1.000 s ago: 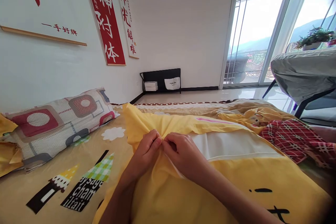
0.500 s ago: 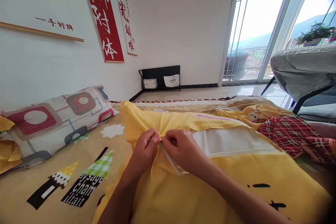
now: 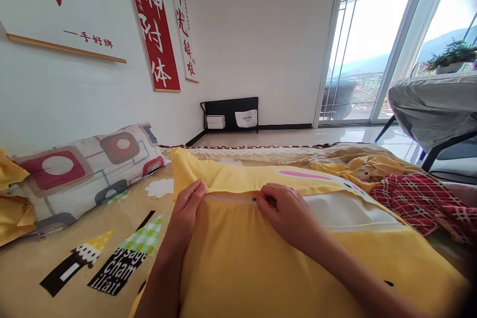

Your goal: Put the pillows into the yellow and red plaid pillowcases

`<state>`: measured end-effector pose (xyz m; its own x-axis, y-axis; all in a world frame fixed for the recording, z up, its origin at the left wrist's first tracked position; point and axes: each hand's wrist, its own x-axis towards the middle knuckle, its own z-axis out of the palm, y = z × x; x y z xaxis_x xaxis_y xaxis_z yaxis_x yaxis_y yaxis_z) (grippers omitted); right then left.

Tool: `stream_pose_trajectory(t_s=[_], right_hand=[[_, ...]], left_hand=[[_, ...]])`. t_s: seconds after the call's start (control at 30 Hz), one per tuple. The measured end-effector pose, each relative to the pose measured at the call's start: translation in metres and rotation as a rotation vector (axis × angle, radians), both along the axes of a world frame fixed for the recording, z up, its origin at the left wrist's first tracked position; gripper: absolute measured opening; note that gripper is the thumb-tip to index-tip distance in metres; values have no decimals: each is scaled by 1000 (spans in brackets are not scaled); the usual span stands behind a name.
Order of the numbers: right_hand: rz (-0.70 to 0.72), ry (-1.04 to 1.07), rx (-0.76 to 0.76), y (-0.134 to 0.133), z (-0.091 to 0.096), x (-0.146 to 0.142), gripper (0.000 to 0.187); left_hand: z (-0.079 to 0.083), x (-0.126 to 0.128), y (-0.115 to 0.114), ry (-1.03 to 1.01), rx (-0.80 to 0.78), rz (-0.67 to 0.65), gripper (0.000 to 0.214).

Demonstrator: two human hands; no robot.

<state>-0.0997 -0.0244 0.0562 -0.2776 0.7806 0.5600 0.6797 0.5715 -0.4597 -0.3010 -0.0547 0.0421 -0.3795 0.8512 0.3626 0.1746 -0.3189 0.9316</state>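
Okay, you've got the large yellow cloth cover with the pink printed stripe (image 3: 231, 258) right in front of you, lying on the tan printed bedsheet (image 3: 22, 273). Your left hand (image 3: 189, 203) has thumb and finger pinched tight on the cover's edge near its far left corner. Your right hand (image 3: 281, 208) is curled in a close pinch at the seam, just beside a small dark zip slider (image 3: 254, 199); can't tell if you grip its tab or only the cloth. Progress: between your hands the seam runs fairly straight, a pale zip strip showing, and looks joined. Right of your right hand it gapes, baring the smooth white inner cushion (image 3: 346, 211), so that stretch looks undone. Stuffing seems to be in, judging by the bulk. Left of your left hand: seam hidden, can't tell.
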Motion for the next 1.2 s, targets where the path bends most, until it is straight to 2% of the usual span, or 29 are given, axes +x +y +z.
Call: stream_pose_trajectory(t_s=[0.13,0.23,0.5,0.8,1.03,1.13,1.2], right_hand=[[-8,-36,-10,2,-3,5,30],[-13,-38,-47,4,-7,10,32],[-29,-29,-80,7,-8,14,30],[-49,-57,-92,5,-8,17,31],[-77,-49,-46,1,-5,18,28],[-84,-44,-21,0,-4,17,28],[-83,-40,-12,0,-4,17,28]], left_hand=[[7,1,-2,-87,-42,-105,30],[10,2,-2,-59,-58,-216,34],[5,-2,-1,0,-75,-141,33],[9,-1,-4,23,-70,-168,32],[17,-10,-6,450,-10,-281,34],[15,-11,-7,672,-3,-253,25],[14,-11,-7,774,26,-181,19]])
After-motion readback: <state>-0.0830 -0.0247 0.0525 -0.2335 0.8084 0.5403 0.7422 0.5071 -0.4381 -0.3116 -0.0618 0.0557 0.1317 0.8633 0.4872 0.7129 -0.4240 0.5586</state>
